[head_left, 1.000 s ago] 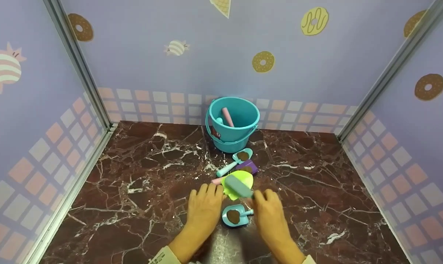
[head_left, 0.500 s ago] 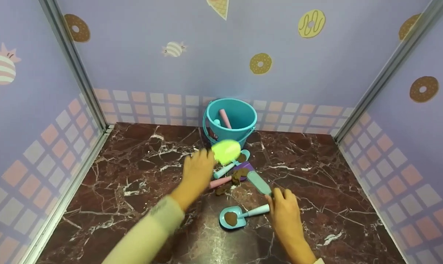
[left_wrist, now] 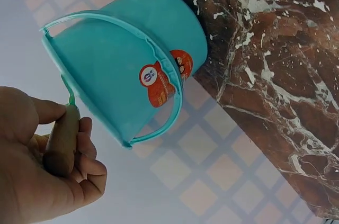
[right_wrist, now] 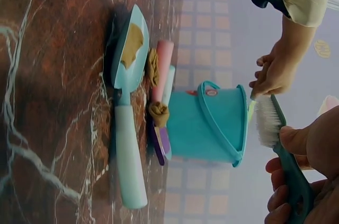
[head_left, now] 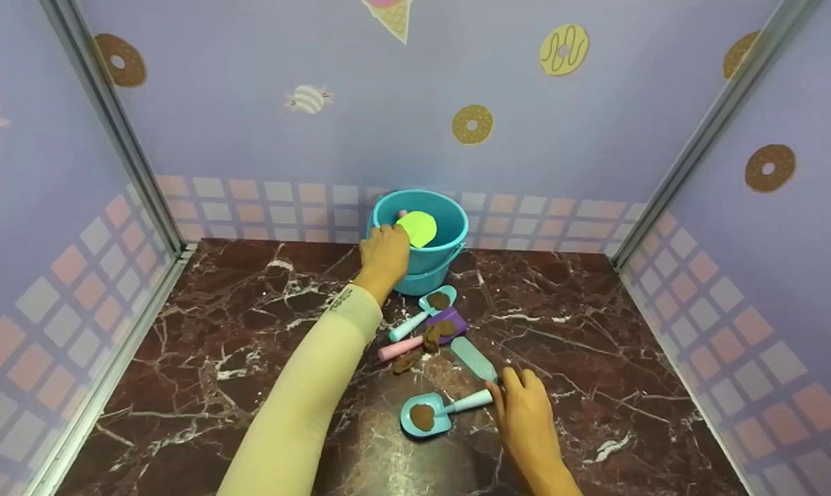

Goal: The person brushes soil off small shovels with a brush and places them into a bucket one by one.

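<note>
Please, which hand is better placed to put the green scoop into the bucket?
Probably the left hand: it holds the green scoop at the mouth of the bucket. The right hand is farther away and holds the brush.

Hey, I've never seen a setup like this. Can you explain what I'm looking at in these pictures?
There's no machine working here, just a person's two bare hands. The head picture comes from a camera worn on the head, looking down. The other two come from cameras worn on each wrist, so they look turned sideways.

On the dark red marbled surface stand a turquoise plastic bucket and, in front of it, two light-blue shovels, a rounded pink handle and a flat purple piece, with soft-looking brown clumps.

The left hand grips a tool with a bright yellow-green head at the bucket's mouth. The right hand holds a green brush with white bristles.
</note>
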The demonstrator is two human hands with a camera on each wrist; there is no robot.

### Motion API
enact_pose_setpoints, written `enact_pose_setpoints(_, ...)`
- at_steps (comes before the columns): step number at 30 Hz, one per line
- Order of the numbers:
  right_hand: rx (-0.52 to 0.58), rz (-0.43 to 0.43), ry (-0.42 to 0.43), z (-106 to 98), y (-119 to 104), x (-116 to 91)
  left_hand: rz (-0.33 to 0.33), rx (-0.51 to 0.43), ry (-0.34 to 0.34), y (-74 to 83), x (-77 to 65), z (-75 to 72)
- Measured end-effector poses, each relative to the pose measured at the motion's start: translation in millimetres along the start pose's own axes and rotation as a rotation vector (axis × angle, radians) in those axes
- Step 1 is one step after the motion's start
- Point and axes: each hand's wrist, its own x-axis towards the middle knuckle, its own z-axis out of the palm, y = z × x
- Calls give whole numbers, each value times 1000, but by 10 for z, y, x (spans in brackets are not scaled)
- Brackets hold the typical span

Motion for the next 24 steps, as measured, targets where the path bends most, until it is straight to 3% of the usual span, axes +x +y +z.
enact_pose_setpoints(4,2,11,5,-11,28,-20,-1,-2,-3,-17,35,44)
enact_pose_setpoints(12,-9,44,16,-73,118,17,65,-70,148,32,-38,40)
enact_pose_setpoints(16,2,49,21,-97,134,20,61,-104,139,35,-51,55)
enact_pose_setpoints(24,14,100,-12,-172,173,23,68,-65,146,71,-123,174)
